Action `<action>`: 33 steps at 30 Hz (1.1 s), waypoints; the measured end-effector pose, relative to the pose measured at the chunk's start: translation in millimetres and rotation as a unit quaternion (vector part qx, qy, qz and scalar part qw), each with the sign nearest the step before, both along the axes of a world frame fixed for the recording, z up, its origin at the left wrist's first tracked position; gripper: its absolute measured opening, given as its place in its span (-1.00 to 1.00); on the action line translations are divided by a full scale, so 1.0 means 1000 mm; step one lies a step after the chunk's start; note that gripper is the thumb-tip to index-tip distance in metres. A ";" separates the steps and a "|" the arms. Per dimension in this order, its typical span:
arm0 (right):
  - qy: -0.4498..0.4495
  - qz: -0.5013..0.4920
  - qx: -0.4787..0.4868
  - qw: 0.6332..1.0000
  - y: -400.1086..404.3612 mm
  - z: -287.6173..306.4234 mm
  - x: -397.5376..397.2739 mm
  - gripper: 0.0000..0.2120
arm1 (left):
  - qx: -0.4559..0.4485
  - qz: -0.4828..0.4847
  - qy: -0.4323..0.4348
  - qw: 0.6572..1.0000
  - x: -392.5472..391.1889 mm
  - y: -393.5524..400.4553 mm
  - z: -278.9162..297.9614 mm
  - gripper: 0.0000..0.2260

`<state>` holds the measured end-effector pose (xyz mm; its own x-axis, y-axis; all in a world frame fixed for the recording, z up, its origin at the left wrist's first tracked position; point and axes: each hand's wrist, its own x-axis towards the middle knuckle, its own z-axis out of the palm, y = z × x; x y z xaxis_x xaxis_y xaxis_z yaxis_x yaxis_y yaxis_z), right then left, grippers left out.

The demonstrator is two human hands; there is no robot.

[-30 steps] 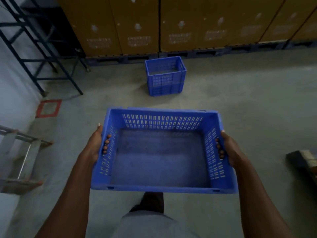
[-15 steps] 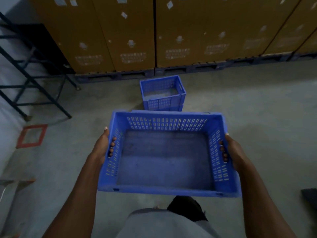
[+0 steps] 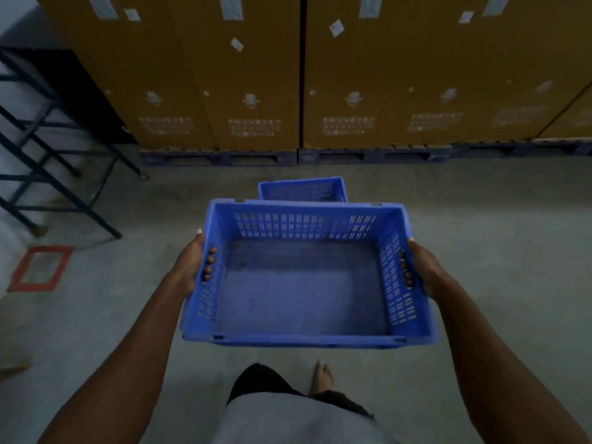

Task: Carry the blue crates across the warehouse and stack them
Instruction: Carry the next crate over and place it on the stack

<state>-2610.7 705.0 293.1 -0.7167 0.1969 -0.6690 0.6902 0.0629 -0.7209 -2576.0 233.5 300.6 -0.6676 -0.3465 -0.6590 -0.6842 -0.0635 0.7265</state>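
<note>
I carry an empty blue slotted crate (image 3: 304, 290) level in front of me, above the floor. My left hand (image 3: 192, 261) grips its left handle slot, fingertips showing through the wall. My right hand (image 3: 421, 267) grips the right handle slot the same way. A second blue crate (image 3: 302, 190) stands on the floor just beyond; the carried crate hides all but its far rim and inner wall.
Tall brown cardboard boxes (image 3: 288, 75) on dark pallets (image 3: 221, 157) form a wall close ahead. A black metal rack frame (image 3: 48, 174) stands at the left. A red taped rectangle (image 3: 40, 267) marks the grey floor at the left. My bare foot (image 3: 323, 378) is below the crate.
I have walked forward. The floor crate and the cardboard wall have come nearer, and the carried crate now covers most of the floor crate. Both grips are unchanged.
</note>
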 end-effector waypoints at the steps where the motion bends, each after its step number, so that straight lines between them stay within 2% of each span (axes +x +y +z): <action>1: -0.001 0.005 -0.001 1.000 0.002 0.000 -0.025 -0.56 | 0.003 0.002 0.000 1.000 -0.017 0.004 -0.003 -0.46; 9: -0.021 0.030 0.010 0.999 -0.003 -0.035 -0.218 -0.54 | -0.030 0.004 0.000 1.000 -0.183 -0.001 -0.052 -0.50; 18: -0.032 0.030 0.028 0.999 -0.023 -0.115 -0.400 -0.50 | -0.046 -0.022 -0.015 0.999 -0.371 -0.025 -0.123 -0.56; 24: -0.024 0.039 0.042 0.998 -0.033 -0.203 -0.498 -0.50 | -0.099 -0.001 -0.008 0.995 -0.470 -0.025 -0.207 -0.55; 29: -0.019 0.045 0.043 0.998 -0.038 -0.282 -0.554 -0.51 | -0.115 0.024 -0.028 0.993 -0.521 -0.026 -0.292 -0.54; 33: -0.028 0.056 0.048 0.997 -0.038 -0.327 -0.586 -0.50 | -0.108 0.022 -0.042 0.993 -0.547 -0.028 -0.338 -0.55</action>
<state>-3196.3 666.9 -34.3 -0.7005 0.1827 -0.6898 0.7133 0.2091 -0.6689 -3122.7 206.0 -37.8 -0.5943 -0.5132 -0.6192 -0.7433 0.0564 0.6666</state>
